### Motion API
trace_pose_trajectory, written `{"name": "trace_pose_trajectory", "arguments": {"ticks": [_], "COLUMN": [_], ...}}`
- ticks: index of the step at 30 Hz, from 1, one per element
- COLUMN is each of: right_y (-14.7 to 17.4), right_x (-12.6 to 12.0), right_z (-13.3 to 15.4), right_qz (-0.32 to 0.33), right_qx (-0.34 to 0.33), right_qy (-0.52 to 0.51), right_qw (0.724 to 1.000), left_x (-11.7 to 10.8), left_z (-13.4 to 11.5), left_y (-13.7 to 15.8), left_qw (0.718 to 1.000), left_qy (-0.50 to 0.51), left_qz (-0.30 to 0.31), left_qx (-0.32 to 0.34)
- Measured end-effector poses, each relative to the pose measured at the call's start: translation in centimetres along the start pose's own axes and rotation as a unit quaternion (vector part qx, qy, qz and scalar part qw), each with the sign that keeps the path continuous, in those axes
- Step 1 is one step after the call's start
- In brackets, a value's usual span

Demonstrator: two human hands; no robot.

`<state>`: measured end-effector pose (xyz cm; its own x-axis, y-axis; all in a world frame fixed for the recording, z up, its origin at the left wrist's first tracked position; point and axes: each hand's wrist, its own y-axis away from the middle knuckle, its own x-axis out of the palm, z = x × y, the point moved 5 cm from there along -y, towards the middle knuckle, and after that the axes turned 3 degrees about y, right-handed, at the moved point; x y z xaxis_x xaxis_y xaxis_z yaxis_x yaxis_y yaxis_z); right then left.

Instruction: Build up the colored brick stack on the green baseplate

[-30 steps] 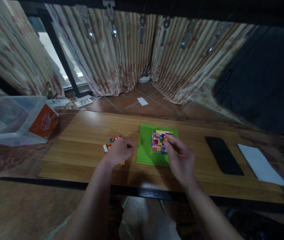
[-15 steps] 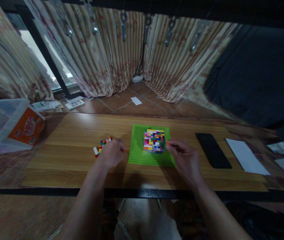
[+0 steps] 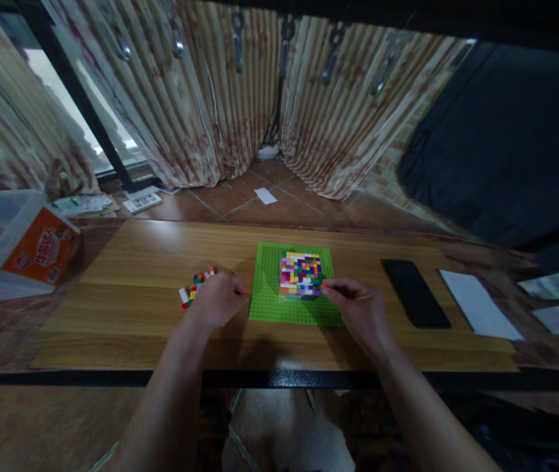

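Observation:
A block of many-coloured toy bricks (image 3: 300, 274) stands on a green baseplate (image 3: 272, 311) in the middle of the table. My right hand (image 3: 359, 307) is at the block's right side, thumb and forefinger pinching a small orange brick (image 3: 324, 286) close against it. Left of the baseplate, my left hand (image 3: 219, 298) is closed with its fingers curled; whatever is in them is too small to name. Loose coloured bricks (image 3: 194, 286) lie beside and partly under that hand, so some are hidden.
A black phone (image 3: 414, 293) and a white sheet (image 3: 479, 303) lie to the right on the wooden table (image 3: 151, 255). At the far left is a clear plastic bin (image 3: 1, 216) with an orange label. Curtains hang behind.
My right hand has moved slightly, its orange brick now closer to the block's front right. My left hand stays near the loose bricks. The whole view has shifted a little.

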<state>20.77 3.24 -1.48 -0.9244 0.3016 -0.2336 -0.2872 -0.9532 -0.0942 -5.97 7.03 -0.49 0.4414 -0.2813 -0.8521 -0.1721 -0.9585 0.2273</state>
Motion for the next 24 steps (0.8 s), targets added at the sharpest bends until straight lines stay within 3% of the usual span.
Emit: {"name": "trace_pose_trajectory", "arguments": {"ticks": [14,24], "right_y": [-0.3,0.2], "right_x": [0.5,1.2], "right_z": [-0.2,-0.5], "right_qz": [0.0,-0.001], "right_qx": [0.038,0.116], "right_qy": [-0.064,-0.137], "right_qw": [0.997,0.984], "left_x": [0.0,0.1], "left_z": [0.0,-0.1], "left_y": [0.1,0.3], "left_qw": [1.0,1.0], "left_qy": [0.001,0.012], "left_qz": [0.0,-0.002], "left_qx": [0.009,-0.005]}}
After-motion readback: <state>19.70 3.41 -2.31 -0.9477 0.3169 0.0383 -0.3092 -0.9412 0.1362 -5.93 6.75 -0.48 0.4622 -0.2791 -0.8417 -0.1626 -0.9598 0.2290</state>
